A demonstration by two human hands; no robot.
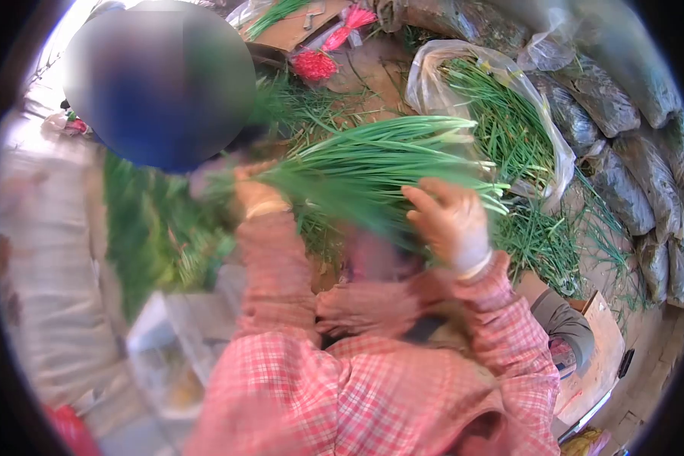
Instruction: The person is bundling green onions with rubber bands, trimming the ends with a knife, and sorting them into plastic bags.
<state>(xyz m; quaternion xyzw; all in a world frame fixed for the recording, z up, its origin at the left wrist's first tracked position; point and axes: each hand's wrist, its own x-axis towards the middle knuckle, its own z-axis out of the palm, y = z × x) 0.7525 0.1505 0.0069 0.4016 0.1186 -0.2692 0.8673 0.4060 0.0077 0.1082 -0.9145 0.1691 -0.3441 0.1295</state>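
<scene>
A large bunch of green chives (357,163) lies across the space in front of me, its pale stem ends pointing right. My left hand (260,191) is closed around the leafy left part, which is blurred by motion. Near the pale ends, my right hand (452,220) lies over the lower side of the stalks, with its fingers bent onto them. Both wrists have pale cuffs below the hands. Loose chives (539,247) are scattered on the ground below and to the right of the bunch.
A clear plastic bag (433,64) holding chives stands behind the bunch. Dark filled bags (623,178) are stacked at right. Red ties (315,65) lie near a cardboard piece (296,30). More greens (156,228) and a whitish bag (163,334) are at left.
</scene>
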